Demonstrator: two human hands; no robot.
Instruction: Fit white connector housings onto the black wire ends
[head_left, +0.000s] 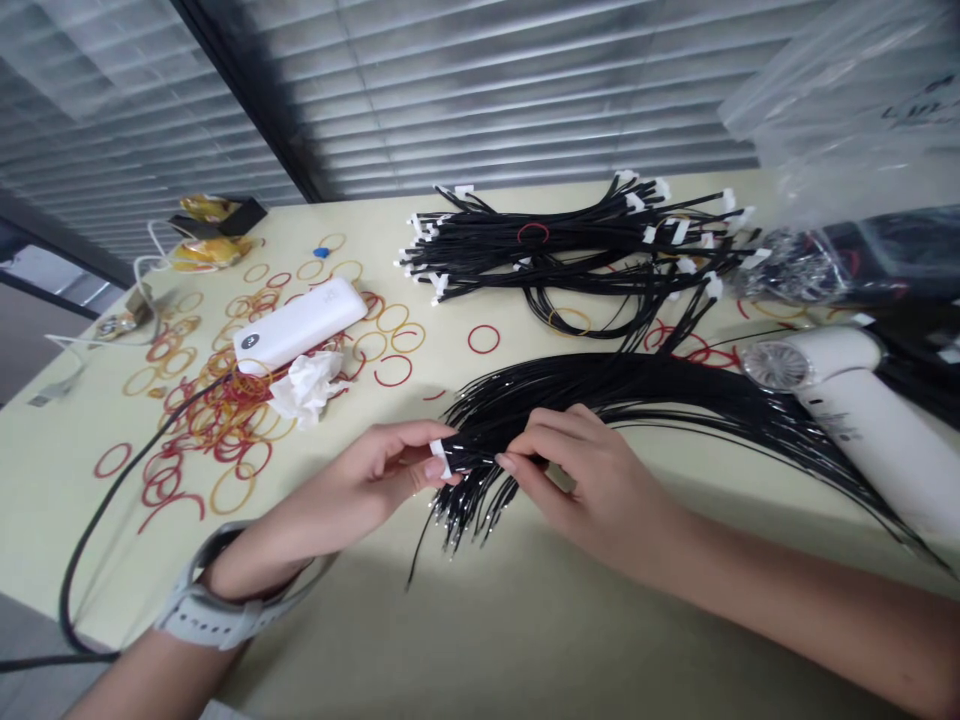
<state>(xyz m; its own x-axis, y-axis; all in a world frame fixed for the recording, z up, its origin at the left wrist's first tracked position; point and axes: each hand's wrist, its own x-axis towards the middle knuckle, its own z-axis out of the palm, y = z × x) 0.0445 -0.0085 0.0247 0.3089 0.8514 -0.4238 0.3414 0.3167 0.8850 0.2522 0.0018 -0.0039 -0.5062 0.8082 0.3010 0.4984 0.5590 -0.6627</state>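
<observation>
Left hand and right hand are pinched closed on a black wire bundle lying across the counter; a second bundle, fitted with white connectors, is laid beyond.

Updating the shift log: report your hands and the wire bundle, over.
Left hand pinching white-tagged end of black wire bundle. Right hand fingers on same wires. Crumpled tissue and rubber bands off left; white handheld fan right, clear of hands.
</observation>
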